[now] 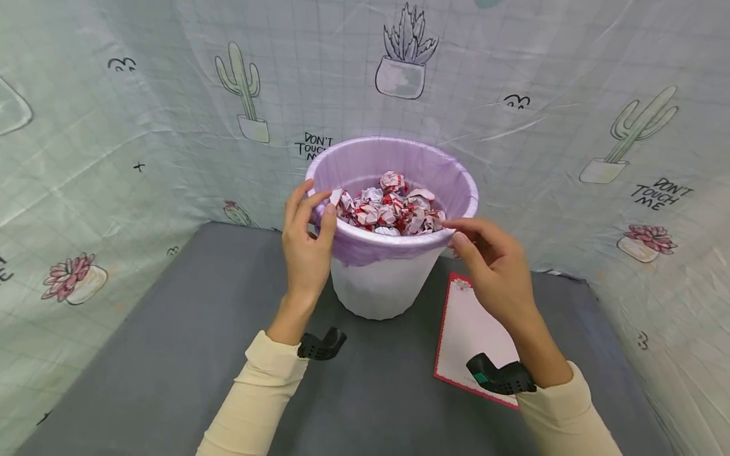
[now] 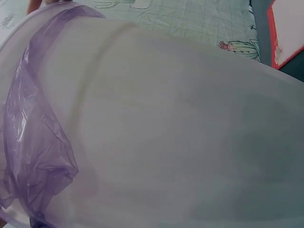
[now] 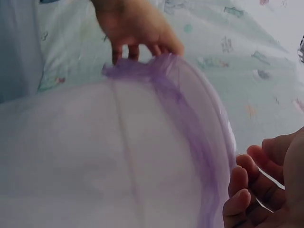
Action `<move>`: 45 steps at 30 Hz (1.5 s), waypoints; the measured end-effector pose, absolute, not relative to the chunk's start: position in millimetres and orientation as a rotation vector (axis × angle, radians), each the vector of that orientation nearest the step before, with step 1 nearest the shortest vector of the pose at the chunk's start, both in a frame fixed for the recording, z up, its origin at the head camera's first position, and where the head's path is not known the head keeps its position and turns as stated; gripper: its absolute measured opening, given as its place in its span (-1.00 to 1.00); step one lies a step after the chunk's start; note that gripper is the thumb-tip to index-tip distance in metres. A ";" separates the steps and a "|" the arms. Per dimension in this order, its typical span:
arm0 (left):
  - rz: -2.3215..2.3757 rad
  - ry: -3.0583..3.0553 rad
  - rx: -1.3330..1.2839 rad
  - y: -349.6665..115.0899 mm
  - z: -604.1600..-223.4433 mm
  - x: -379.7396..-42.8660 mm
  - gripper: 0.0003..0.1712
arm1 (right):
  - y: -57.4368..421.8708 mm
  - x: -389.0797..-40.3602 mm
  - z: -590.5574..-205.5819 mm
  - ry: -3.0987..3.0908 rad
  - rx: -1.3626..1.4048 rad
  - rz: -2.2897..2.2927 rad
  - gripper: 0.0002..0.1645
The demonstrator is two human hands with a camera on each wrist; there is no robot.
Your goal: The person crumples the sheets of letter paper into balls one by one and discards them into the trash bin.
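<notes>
A white waste bin stands upright on the dark table, lined with a thin purple bin liner folded out over its rim. Several crumpled red-and-white paper balls lie inside. My left hand holds the lined rim at the left, fingers spread around the edge; the right wrist view also shows this left hand at the liner's overhang. At the front right of the rim, my right hand pinches the liner edge between thumb and fingers. Its curled fingers touch the rim in the right wrist view.
A white sheet with a red border lies on the grey table right of the bin, partly under the right forearm. A cloth backdrop printed with cacti rises behind and on both sides. Each wrist wears a black band.
</notes>
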State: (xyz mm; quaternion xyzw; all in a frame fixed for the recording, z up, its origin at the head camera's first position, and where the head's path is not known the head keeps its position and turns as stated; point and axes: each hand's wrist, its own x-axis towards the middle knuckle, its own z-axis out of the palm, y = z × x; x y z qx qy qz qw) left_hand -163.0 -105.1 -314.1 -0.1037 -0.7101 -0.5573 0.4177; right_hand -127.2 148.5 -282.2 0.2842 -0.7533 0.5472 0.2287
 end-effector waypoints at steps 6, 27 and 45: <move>-1.420 -1.667 -0.276 -103.0 -306.7 -140.3 -0.69 | 185.3 -112.2 -314.5 -2.239 0.553 1.372 -0.67; -1.710 -1.793 -0.341 -28.4 -423.6 -74.4 -0.78 | 236.0 -78.7 -478.7 -2.755 0.076 1.040 -0.35; -2.017 -2.246 -0.164 5.4 -494.7 -67.7 -0.52 | 182.3 -45.9 -487.8 -2.983 0.207 0.628 -0.21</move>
